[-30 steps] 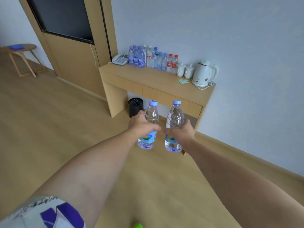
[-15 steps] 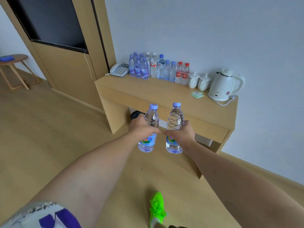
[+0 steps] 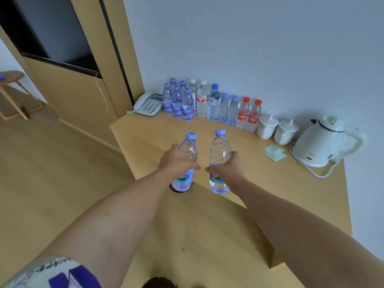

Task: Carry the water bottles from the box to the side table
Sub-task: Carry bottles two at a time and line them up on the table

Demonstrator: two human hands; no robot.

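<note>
My left hand grips a clear water bottle with a lilac cap around its middle. My right hand grips a second, like bottle the same way. Both bottles are upright and held side by side in the air over the front edge of the wooden side table. Several water bottles with lilac, white, blue and red caps stand in a row at the back of the table against the wall. The box is out of view.
A white phone sits at the table's back left corner. Two white lidded cups, a white kettle with its cord and green sachets occupy the right side. A dark bin shows below the table edge. A stool stands far left.
I have walked closer to the table; it now fills the view under my hands. Both bottles stay gripped and have come over the table's front edge.
</note>
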